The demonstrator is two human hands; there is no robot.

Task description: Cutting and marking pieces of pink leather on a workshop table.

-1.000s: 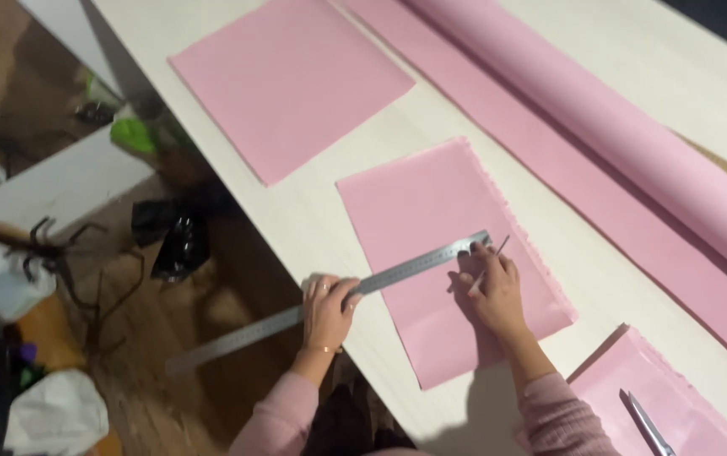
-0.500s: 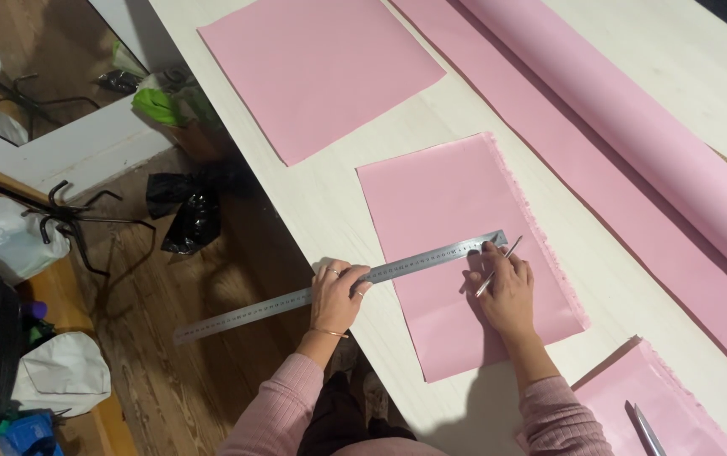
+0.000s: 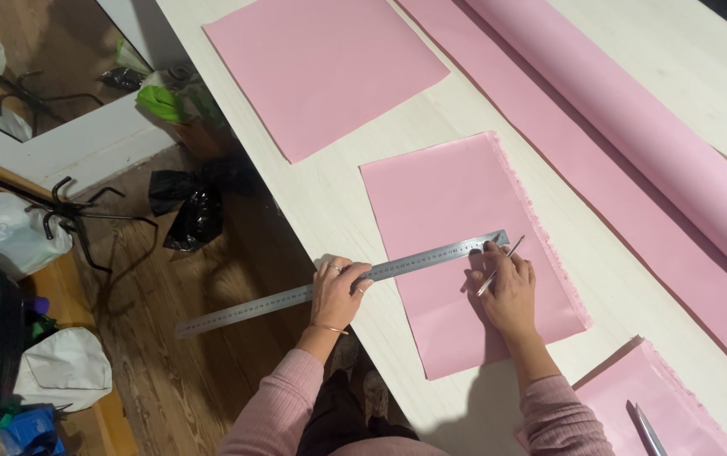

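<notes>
A pink paper sheet (image 3: pixel 456 203) lies on the pale wooden table (image 3: pixel 355 219) in front of me. A long steel ruler (image 3: pixel 414 262) lies across it and sticks out past the table's left edge. My left hand (image 3: pixel 336 291) presses the ruler down at the table edge. My right hand (image 3: pixel 507 287) rests on the sheet just below the ruler's right end and grips a thin pen (image 3: pixel 500 265), its tip beside the ruler's edge.
A second pink sheet (image 3: pixel 325 72) lies farther back. A pink paper roll (image 3: pixel 659 143), partly unrolled, runs along the right. Another pink piece (image 3: pixel 650 405) with scissors (image 3: pixel 648 431) on it sits at the lower right. Bags and clutter cover the wooden floor at left.
The view has shifted a little. Both hands stay on the ruler and sheet, with the pen still near the ruler's right end.
</notes>
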